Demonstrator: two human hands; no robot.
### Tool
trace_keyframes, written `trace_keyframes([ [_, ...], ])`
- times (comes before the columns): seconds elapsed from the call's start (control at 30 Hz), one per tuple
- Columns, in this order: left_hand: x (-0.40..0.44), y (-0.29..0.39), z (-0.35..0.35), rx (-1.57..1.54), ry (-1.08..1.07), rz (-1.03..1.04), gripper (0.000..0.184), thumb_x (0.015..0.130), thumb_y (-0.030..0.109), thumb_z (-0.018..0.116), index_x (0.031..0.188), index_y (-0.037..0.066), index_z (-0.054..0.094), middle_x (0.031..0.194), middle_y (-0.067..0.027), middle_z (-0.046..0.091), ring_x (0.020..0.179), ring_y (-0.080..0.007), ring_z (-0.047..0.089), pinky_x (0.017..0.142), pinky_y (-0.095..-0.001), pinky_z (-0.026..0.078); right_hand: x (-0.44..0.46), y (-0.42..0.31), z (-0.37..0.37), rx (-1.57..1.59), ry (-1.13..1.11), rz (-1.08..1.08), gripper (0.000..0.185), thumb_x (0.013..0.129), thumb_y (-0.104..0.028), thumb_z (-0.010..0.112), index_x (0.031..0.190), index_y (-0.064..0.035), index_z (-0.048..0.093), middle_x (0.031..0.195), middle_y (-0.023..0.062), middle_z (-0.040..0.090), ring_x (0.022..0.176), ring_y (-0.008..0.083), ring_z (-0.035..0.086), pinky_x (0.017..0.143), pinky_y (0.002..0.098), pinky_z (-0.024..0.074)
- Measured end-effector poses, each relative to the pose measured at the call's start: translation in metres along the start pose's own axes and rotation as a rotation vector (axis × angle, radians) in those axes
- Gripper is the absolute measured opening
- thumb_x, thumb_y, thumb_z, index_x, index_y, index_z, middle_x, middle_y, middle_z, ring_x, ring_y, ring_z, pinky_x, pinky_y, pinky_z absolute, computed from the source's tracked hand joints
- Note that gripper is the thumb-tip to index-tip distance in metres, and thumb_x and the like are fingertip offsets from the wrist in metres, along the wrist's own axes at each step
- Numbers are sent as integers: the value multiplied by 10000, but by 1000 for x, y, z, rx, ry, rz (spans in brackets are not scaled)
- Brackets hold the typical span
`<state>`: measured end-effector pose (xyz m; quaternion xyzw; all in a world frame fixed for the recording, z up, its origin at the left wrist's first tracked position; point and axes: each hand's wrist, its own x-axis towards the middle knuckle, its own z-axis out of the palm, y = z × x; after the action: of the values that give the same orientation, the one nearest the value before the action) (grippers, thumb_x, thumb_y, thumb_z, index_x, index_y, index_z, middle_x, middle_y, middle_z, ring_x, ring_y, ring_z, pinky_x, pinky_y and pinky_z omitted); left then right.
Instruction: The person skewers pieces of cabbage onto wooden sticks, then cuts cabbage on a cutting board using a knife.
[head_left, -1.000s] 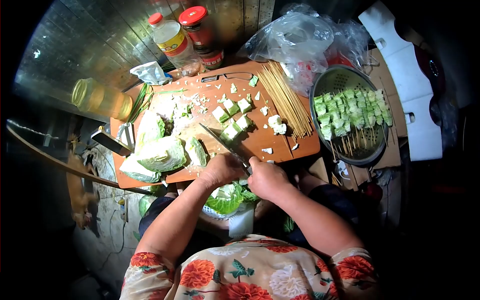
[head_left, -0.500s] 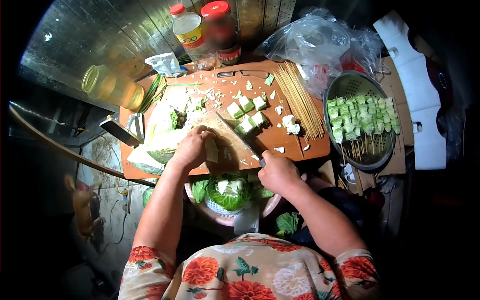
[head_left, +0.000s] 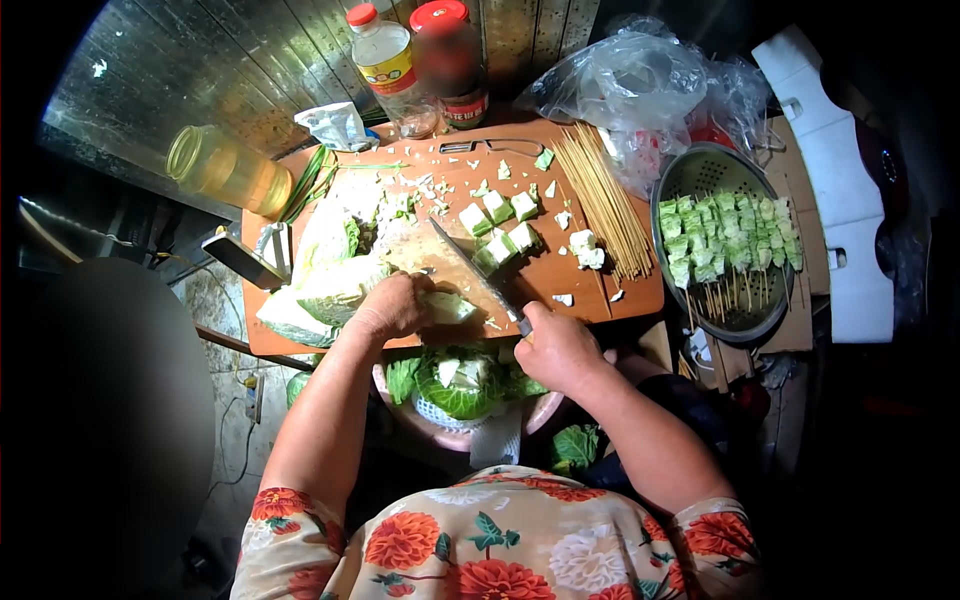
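My right hand (head_left: 558,345) is wrapped round the handle of a kitchen knife (head_left: 472,268), whose blade slants up and left over the orange cutting board (head_left: 400,340). My left hand (head_left: 392,303) has its fingers curled down on a pale cabbage piece (head_left: 448,308) left of the blade; the fingertips are partly hidden. Beside that hand lie larger chunks of cabbage (head_left: 335,290). Several stacked cabbage squares (head_left: 499,207) sit just past the knife. A small pile of cabbage bits (head_left: 586,249) lies to their right.
Bamboo skewers (head_left: 605,205) lie along the board's right side. A colander (head_left: 668,165) holds skewered cabbage. Behind stand a red-capped bottle (head_left: 385,75), a red-lidded jar (head_left: 462,105) and plastic bags (head_left: 630,85). A tilted yellowish jar (head_left: 225,175) is left; a basin (head_left: 440,435) sits below.
My left hand has shifted slightly down, and the cabbage piece beside it now lies flatter and farther right. The knife stays nearly in place. A blurred grey shape has come in at left.
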<state>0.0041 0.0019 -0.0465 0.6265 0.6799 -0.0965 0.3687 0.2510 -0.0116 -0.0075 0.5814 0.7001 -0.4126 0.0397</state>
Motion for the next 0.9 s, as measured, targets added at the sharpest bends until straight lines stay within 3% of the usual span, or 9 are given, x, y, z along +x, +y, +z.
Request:
trace_keyframes([
  [0.1,-3,-8,6,-39,90,74,501,656,172,770,1132,77,645,1075,-183,645,1003,-346,623,874,-397,506,-1,3,5,31,-15,-18,223,804,-135,553,982,0,556,964,255,645,935,441,615,844,494,484],
  [0.2,-5,-7,13,-11,170,103,402,687,186,723,1068,73,666,1041,-181,644,978,-355,626,882,-404,505,-3,5,9,41,-24,-67,231,798,-146,551,982,-6,554,969,243,645,929,441,614,841,493,484],
  [0.33,-8,-8,22,-18,249,133,409,665,202,755,1046,84,663,1029,-164,643,971,-345,628,856,-413,513,-7,1,9,59,-121,-43,235,790,-149,548,977,-8,548,962,236,647,921,439,614,830,498,481],
  [0.4,-15,-3,23,-45,351,102,284,720,124,696,999,86,658,988,-152,640,935,-346,628,821,-404,513,-10,-2,9,64,-162,-30,234,789,-147,545,976,-7,545,958,240,646,921,438,613,826,499,480],
  [0.5,-18,-4,26,-31,409,150,204,748,124,668,948,88,646,929,-152,630,886,-365,625,776,-427,513,-14,-2,10,58,-155,-37,241,791,-156,545,975,-1,539,941,247,645,921,439,611,823,504,478],
  [0.83,-22,-1,25,19,386,147,279,711,232,741,922,95,619,933,-149,607,856,-380,614,752,-454,509,-20,-1,13,62,-151,-65,254,788,-151,537,992,0,521,888,273,638,893,455,610,818,517,476],
  [0.9,-18,-4,29,11,403,146,371,639,255,803,920,101,616,927,-144,600,857,-380,608,750,-454,508,-19,0,12,69,-157,-61,250,786,-148,538,986,1,520,887,274,638,894,455,610,819,516,477],
])
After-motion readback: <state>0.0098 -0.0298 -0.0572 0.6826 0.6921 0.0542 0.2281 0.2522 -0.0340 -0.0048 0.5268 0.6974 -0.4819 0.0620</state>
